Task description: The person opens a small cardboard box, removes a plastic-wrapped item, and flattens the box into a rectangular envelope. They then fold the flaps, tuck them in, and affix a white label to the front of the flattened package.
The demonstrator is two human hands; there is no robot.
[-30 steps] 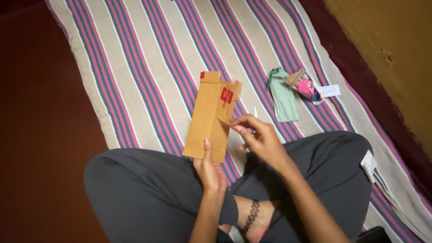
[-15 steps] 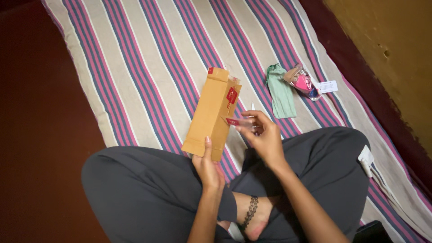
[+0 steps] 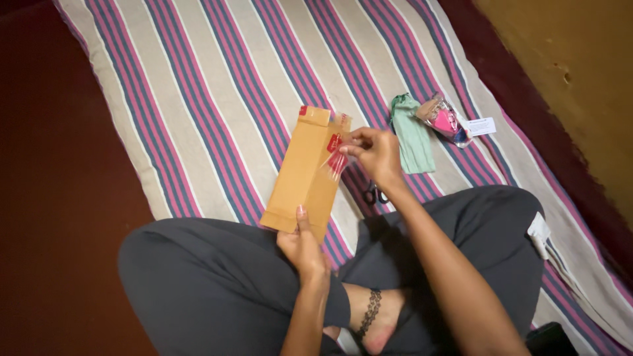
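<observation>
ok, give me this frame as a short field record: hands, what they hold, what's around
left hand: holds the near end of the cardboard box
right hand: pinches a clear tape strip at the box's far end
box: flat, brown, tilted up off the striped cloth
scissors: on the cloth, by the right forearm
beyond: green pouch, clear packet, white card

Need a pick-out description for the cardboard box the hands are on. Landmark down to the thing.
On the striped mat, in front of the seated person's crossed legs, the flat brown cardboard box stands tilted, held at its bottom by the left hand. The right hand pinches clear tape at its upper edge. Unlike the green pouch nearby, it is stiff, tan and bears red labels.
</observation>
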